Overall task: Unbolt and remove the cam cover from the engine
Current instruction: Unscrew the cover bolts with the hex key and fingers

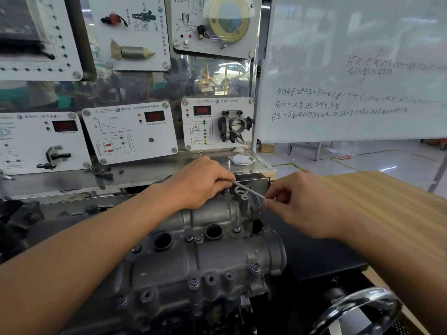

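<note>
The grey cast cam cover [212, 252] sits on the engine in the middle of the head view, with bolts [255, 267] along its edges and two round plug holes on top. My left hand [200, 182] rests curled on the cover's far end and grips one end of a thin silver tool [249, 190]. My right hand [300, 204] pinches the other end of that tool between thumb and fingertips. The tool lies slanted across the far right corner of the cover, over a ring-shaped boss [240, 190]. What the tool's tip engages is hidden under my left hand.
A steel bench [135, 172] with training panels stands behind the engine, with small parts and a white charger [242, 158] on it. A wooden tabletop [387, 201] is at the right, a whiteboard [350, 68] behind it, and a chrome ring [358, 310] at the lower right.
</note>
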Action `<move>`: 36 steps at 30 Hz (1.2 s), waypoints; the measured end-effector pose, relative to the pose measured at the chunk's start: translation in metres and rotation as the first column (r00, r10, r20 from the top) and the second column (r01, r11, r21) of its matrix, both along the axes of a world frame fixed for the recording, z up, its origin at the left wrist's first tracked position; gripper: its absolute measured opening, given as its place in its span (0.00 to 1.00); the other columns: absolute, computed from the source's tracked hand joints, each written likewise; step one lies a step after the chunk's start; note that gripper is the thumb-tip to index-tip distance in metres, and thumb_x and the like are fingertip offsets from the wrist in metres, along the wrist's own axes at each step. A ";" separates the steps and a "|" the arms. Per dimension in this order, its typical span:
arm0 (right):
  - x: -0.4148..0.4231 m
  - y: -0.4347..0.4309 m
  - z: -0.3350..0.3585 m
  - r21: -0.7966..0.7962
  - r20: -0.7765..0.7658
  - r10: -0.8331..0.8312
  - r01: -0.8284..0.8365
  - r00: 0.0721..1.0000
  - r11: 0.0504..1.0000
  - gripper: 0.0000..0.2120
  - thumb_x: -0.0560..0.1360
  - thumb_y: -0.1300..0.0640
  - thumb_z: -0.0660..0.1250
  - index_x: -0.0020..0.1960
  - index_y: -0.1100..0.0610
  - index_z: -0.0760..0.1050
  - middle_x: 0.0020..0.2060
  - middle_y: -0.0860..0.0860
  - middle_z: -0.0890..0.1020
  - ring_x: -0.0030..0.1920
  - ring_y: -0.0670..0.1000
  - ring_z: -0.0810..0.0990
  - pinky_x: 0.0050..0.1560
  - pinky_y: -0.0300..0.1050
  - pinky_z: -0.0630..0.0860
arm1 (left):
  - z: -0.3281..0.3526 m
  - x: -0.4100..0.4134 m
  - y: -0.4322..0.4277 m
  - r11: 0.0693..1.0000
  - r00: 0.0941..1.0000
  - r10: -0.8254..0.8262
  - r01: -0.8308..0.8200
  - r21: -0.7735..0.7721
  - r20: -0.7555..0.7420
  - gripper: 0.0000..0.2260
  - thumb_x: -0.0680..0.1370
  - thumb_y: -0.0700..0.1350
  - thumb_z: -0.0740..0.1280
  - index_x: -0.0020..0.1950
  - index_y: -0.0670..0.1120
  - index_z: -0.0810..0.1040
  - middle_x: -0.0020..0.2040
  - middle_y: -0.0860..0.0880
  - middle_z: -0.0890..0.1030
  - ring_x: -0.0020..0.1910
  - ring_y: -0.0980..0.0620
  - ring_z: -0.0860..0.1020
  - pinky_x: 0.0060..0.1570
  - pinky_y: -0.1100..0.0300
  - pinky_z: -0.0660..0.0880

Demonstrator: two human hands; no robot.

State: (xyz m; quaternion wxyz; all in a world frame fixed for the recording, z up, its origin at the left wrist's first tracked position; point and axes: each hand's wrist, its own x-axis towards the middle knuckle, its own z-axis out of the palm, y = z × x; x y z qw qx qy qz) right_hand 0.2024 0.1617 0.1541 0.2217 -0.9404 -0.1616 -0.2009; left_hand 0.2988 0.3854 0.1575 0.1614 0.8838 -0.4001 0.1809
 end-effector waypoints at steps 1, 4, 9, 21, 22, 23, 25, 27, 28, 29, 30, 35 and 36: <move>0.002 -0.001 0.000 -0.013 0.006 -0.003 0.003 1.000 1.000 0.07 0.73 0.52 0.72 0.37 0.50 0.82 0.30 0.36 0.80 0.32 0.38 0.78 0.29 0.33 0.70 | 0.000 0.001 0.000 1.000 1.000 0.003 -0.003 -0.006 -0.002 0.08 0.80 0.46 0.69 0.57 0.49 0.86 0.42 0.52 0.86 0.37 0.58 0.80 0.42 0.61 0.74; 0.008 -0.006 0.003 -0.066 0.025 -0.033 0.034 0.999 0.997 0.07 0.74 0.52 0.72 0.37 0.50 0.82 0.27 0.42 0.79 0.32 0.39 0.76 0.32 0.34 0.69 | -0.001 0.001 -0.001 1.000 1.000 0.002 -0.002 -0.012 -0.016 0.08 0.80 0.46 0.69 0.56 0.49 0.85 0.40 0.53 0.86 0.36 0.62 0.78 0.38 0.70 0.69; 0.017 -0.010 0.022 -0.206 -0.047 -0.009 -0.001 0.999 0.978 0.06 0.75 0.52 0.71 0.40 0.50 0.83 0.32 0.44 0.82 0.37 0.42 0.79 0.43 0.46 0.79 | -0.001 0.002 -0.003 1.000 0.998 0.012 -0.013 -0.019 -0.059 0.08 0.81 0.46 0.68 0.56 0.49 0.85 0.43 0.54 0.86 0.39 0.60 0.79 0.41 0.65 0.71; 0.033 -0.016 0.032 -0.428 -0.032 0.071 -0.078 0.997 0.900 0.09 0.78 0.52 0.69 0.43 0.56 0.83 0.34 0.48 0.84 0.37 0.47 0.79 0.47 0.49 0.78 | 0.006 0.001 0.000 0.994 0.992 0.039 -0.027 0.105 -0.117 0.12 0.83 0.46 0.62 0.46 0.42 0.81 0.36 0.48 0.82 0.37 0.49 0.79 0.43 0.50 0.76; 0.036 -0.018 0.032 -0.431 -0.024 0.071 -0.074 0.997 0.899 0.09 0.78 0.52 0.69 0.44 0.55 0.84 0.36 0.49 0.84 0.39 0.48 0.79 0.48 0.50 0.78 | 0.006 0.001 -0.001 0.994 0.993 0.042 -0.031 0.103 -0.114 0.12 0.83 0.46 0.62 0.46 0.42 0.81 0.35 0.48 0.81 0.37 0.48 0.78 0.43 0.50 0.75; 0.039 -0.019 0.032 -0.433 -0.015 0.069 -0.069 0.997 0.899 0.08 0.78 0.53 0.68 0.45 0.55 0.84 0.37 0.49 0.85 0.40 0.49 0.80 0.48 0.51 0.78 | 0.005 0.001 -0.001 0.994 0.993 0.046 -0.035 0.100 -0.108 0.12 0.83 0.46 0.62 0.46 0.41 0.80 0.35 0.47 0.81 0.37 0.48 0.78 0.43 0.50 0.75; 0.047 -0.022 0.033 -0.454 0.002 0.069 -0.061 0.998 0.889 0.08 0.79 0.52 0.68 0.47 0.54 0.84 0.39 0.48 0.85 0.42 0.50 0.80 0.47 0.51 0.78 | 0.005 0.000 -0.002 0.995 0.994 0.054 -0.045 0.092 -0.095 0.13 0.83 0.46 0.63 0.44 0.42 0.80 0.34 0.48 0.80 0.36 0.49 0.77 0.41 0.52 0.74; 0.057 -0.024 0.035 -0.506 0.028 0.083 -0.058 0.996 0.860 0.09 0.80 0.51 0.66 0.50 0.53 0.84 0.42 0.48 0.85 0.45 0.51 0.80 0.49 0.52 0.78 | 0.004 -0.001 -0.003 0.996 0.994 0.057 -0.051 0.067 -0.093 0.13 0.83 0.46 0.64 0.41 0.43 0.79 0.32 0.49 0.79 0.34 0.50 0.76 0.38 0.56 0.71; 0.063 -0.024 0.036 -0.534 0.039 0.091 -0.056 0.995 0.844 0.10 0.80 0.51 0.65 0.51 0.53 0.84 0.43 0.48 0.85 0.46 0.51 0.80 0.49 0.52 0.78 | 0.003 -0.001 -0.003 0.997 0.993 0.062 -0.057 0.051 -0.102 0.13 0.82 0.47 0.64 0.40 0.43 0.79 0.32 0.49 0.79 0.34 0.50 0.76 0.38 0.56 0.71; 0.069 -0.024 0.038 -0.556 0.046 0.097 -0.055 0.994 0.829 0.10 0.81 0.50 0.64 0.52 0.52 0.84 0.44 0.48 0.85 0.46 0.52 0.80 0.49 0.52 0.78 | 0.003 0.000 -0.003 0.998 0.991 0.064 -0.060 0.036 -0.116 0.13 0.82 0.47 0.65 0.41 0.42 0.80 0.32 0.48 0.80 0.34 0.49 0.77 0.39 0.56 0.73; 0.076 -0.023 0.039 -0.576 0.053 0.099 -0.051 0.994 0.816 0.11 0.81 0.50 0.64 0.52 0.52 0.83 0.45 0.48 0.85 0.47 0.52 0.80 0.49 0.52 0.78 | 0.004 -0.001 -0.002 0.997 0.988 0.070 -0.067 0.025 -0.138 0.12 0.82 0.47 0.66 0.42 0.43 0.81 0.34 0.47 0.82 0.36 0.48 0.79 0.42 0.55 0.75; 0.110 -0.008 0.045 -0.652 0.109 0.153 -0.046 0.982 0.757 0.11 0.82 0.50 0.62 0.51 0.51 0.82 0.44 0.49 0.83 0.47 0.55 0.79 0.41 0.44 0.68 | 0.009 0.001 0.000 0.992 0.956 0.076 -0.100 -0.072 -0.283 0.16 0.79 0.49 0.70 0.67 0.51 0.79 0.50 0.53 0.86 0.48 0.59 0.83 0.60 0.53 0.77; 0.116 -0.002 0.046 -0.658 0.112 0.173 -0.057 0.979 0.751 0.11 0.82 0.50 0.62 0.52 0.52 0.82 0.45 0.50 0.84 0.47 0.56 0.79 0.42 0.45 0.69 | 0.010 0.001 0.000 0.992 0.954 0.074 -0.099 -0.074 -0.290 0.20 0.79 0.49 0.70 0.71 0.52 0.74 0.50 0.54 0.86 0.48 0.59 0.83 0.60 0.53 0.76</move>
